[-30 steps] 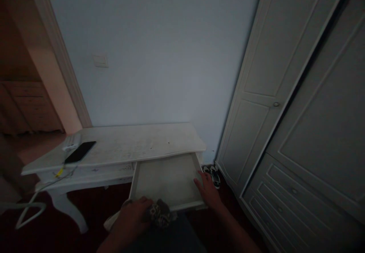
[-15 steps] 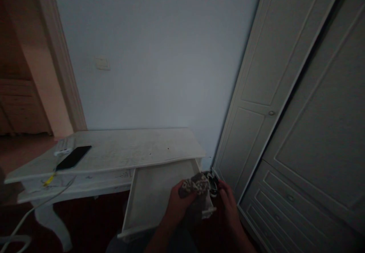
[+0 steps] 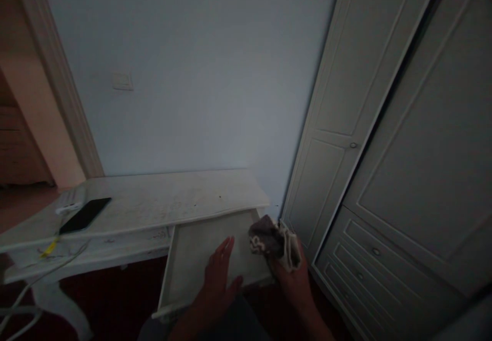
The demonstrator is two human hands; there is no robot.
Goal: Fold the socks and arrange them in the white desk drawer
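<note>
A small crumpled bundle of grey cloth point(image 3: 271, 237) with a whitish pattern is gripped in my right hand point(image 3: 295, 274), above the right side of the drawer. A pale folded edge of it faces my palm; whether it is one piece or two I cannot tell. My left hand point(image 3: 217, 277) is apart from the bundle, holding nothing, its fingers stretched out and its thumb spread. It hovers over the pulled-out white drawer point(image 3: 192, 259), whose pale bottom shows between my hands.
The worn white table point(image 3: 172, 190) stands against the wall, with a dark phone point(image 3: 86, 215) and a white plug-like block point(image 3: 71, 197) at its left. A pale cable point(image 3: 42, 274) hangs down the left front. The tall white wardrobe point(image 3: 326, 177) rises close on the right.
My left hand has let go of the cloth and moved left with its fingers opened. My right hand now holds the bundle. The view has shifted slightly right.
</note>
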